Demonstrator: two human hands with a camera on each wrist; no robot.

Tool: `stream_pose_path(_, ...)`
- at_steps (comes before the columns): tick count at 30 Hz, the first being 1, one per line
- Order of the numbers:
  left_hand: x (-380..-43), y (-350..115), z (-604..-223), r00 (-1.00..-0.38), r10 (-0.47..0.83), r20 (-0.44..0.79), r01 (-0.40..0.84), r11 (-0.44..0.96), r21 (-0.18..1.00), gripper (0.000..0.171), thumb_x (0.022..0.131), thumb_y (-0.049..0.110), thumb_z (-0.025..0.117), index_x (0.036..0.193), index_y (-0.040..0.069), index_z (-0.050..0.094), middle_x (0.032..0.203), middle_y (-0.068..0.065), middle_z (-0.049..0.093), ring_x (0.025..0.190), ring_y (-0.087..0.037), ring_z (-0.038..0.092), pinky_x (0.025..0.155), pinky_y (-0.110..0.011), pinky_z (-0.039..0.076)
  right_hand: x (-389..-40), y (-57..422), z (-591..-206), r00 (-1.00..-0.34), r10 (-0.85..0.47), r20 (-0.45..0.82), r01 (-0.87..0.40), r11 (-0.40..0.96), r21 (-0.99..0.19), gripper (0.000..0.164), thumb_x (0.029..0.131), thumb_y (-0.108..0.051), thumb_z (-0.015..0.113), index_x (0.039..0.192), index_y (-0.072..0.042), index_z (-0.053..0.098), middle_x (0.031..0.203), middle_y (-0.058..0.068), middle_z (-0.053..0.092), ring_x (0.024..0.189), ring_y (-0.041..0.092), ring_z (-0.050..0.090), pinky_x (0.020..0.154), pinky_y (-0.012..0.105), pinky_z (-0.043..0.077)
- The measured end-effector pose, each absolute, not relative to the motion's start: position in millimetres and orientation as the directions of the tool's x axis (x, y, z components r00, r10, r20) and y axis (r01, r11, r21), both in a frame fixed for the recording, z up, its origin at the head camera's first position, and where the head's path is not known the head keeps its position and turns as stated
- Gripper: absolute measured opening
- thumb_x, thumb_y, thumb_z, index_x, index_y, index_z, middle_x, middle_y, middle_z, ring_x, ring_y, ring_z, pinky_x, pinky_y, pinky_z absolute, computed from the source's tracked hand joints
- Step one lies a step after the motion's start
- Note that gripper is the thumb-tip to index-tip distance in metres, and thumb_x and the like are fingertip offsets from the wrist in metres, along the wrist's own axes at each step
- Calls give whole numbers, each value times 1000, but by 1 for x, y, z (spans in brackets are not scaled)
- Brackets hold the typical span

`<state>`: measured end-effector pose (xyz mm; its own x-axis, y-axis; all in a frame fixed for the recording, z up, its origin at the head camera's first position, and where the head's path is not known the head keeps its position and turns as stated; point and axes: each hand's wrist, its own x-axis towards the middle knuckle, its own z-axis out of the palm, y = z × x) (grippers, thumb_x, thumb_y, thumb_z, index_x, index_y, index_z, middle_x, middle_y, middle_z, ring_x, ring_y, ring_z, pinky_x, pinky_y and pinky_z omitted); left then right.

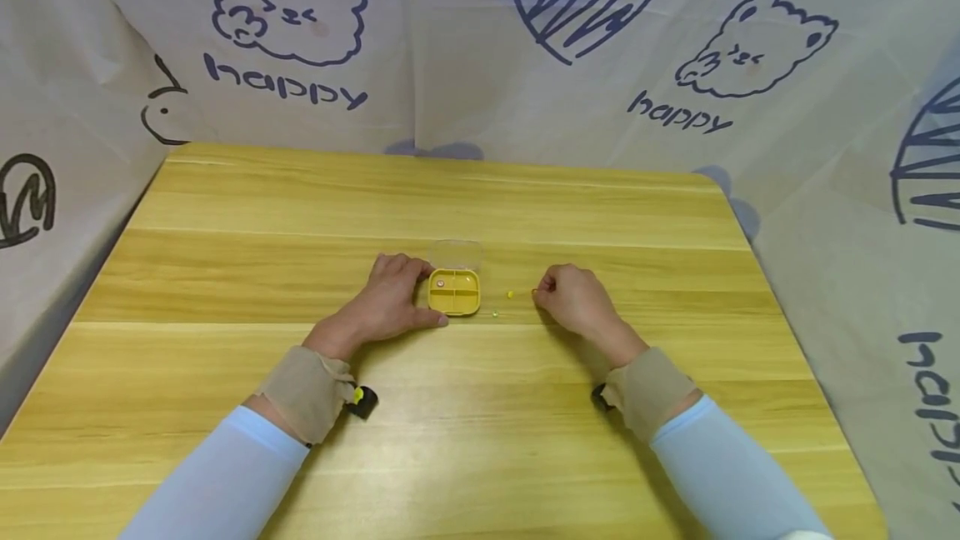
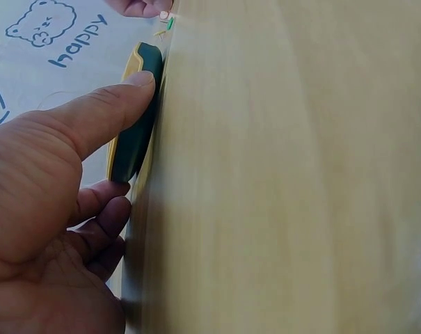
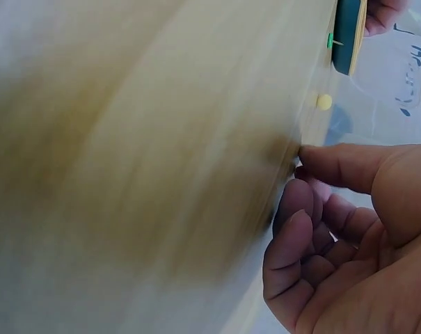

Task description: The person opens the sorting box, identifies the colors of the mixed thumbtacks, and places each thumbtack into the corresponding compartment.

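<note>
A small yellow pill box with four compartments lies with its clear lid folded back. My left hand holds it by its left side, the thumb along the near edge and the fingers behind. In the left wrist view the box's dark green underside shows. One small pale round piece lies in the far left compartment. To the right, my right hand pinches a tiny orange thumbtack at the tabletop, mostly hidden by the fingertips. Between hand and box lie a yellow thumbtack and a green thumbtack.
The wood-grain table extends around both hands. White cloth with drawn bears, hearts and lettering hangs behind and at the sides. A small camera is strapped to the left wrist.
</note>
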<state>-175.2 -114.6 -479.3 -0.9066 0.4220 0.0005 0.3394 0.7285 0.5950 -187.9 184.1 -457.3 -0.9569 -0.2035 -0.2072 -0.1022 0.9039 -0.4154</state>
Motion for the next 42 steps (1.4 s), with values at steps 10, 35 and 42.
stream_pose_path(10, -175, -114, -479, -905, 425, -9, 338, 732, 592, 75, 74, 47, 79, 127, 2, 51, 114, -15, 53, 116, -32, 36, 103, -48, 28, -188, 186, -457, -963, -210, -167, -120, 895, -430, 13, 92, -23, 64, 88, -11, 63, 78, 3, 64, 64, 20, 53, 58, 32, 43)
stream_pose_path(35, -176, -113, -478, -904, 427, -7, 341, 733, 588, 76, 73, 47, 80, 127, 1, 52, 115, -14, 54, 115, -31, 37, 102, -47, 29, -192, 185, -459, -974, -167, -155, -72, 872, -485, 17, 94, -23, 58, 88, -12, 70, 76, 2, 67, 59, 18, 54, 54, 32, 44)
stream_pose_path(42, -175, -113, -479, -906, 424, -2, 341, 731, 591, 76, 73, 46, 81, 127, 1, 52, 115, -15, 54, 116, -32, 37, 103, -47, 29, -192, 187, -459, -978, -140, -152, -40, 849, -527, 19, 94, -24, 56, 90, -14, 71, 77, 2, 69, 56, 18, 54, 51, 31, 45)
